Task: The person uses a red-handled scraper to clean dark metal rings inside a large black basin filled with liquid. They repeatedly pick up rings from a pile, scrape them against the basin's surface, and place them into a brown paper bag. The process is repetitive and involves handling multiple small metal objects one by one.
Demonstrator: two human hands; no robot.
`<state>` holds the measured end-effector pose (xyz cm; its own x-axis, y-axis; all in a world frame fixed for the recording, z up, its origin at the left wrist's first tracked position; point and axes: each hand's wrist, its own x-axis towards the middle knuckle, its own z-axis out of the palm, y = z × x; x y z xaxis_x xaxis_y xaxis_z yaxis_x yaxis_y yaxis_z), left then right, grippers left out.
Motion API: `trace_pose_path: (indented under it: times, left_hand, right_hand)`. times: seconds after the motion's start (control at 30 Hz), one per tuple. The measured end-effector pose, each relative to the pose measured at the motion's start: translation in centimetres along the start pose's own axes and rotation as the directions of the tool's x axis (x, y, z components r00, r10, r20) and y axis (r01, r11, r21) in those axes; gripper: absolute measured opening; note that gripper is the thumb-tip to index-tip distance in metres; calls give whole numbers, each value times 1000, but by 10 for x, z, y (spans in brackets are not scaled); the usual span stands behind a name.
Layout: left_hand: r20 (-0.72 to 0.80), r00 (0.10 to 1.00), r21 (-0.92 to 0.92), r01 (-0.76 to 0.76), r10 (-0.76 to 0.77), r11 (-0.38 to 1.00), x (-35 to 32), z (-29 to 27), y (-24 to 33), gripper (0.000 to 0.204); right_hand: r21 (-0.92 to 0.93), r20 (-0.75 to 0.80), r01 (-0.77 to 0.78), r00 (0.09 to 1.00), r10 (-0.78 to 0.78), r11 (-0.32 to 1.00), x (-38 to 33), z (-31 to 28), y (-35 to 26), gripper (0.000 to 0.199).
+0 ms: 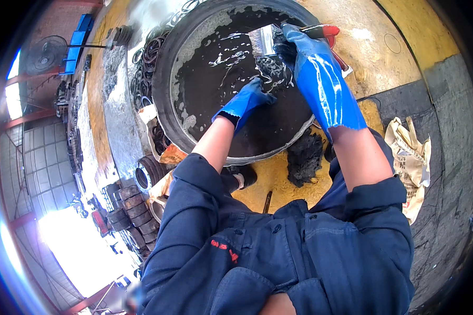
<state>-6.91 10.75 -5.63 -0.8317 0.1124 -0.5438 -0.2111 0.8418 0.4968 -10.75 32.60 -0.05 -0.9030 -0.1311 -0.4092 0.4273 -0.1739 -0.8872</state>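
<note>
Possibly, the slick gloves (328, 89) could let the brush (267, 41) slip from the clenched right hand (298, 46), the left hand (249, 101) loosely spread over the tub (164, 79).

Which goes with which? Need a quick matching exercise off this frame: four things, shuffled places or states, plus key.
Things:
1. Brush
2. Tub
3. Sack
4. Fan

Places or states:
A. Crumpled, beside the right sleeve
B. In the right hand
C. At the picture's upper left
D. Holding dark liquid

Pairs: 1-B, 2-D, 3-A, 4-C
</note>
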Motion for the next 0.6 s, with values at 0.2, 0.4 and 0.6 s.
trace_pose_path:
  times: [0.2,0.4,0.6]
  left_hand:
    - [94,996,-176,6,10,984,-3,14,-23,89]
    - [111,990,-47,-79,84,996,-15,-3,1,91]
    - [246,941,-76,-220,232,973,-21,-38,-14,66]
  right_hand:
    - [-10,6,6,1000,-6,1000,-7,2,-6,33]
    - [-25,1,-5,1000,5,1000,-7,-3,-5,33]
    - [-30,21,-17,1000,17,999,-5,-2,-5,33]
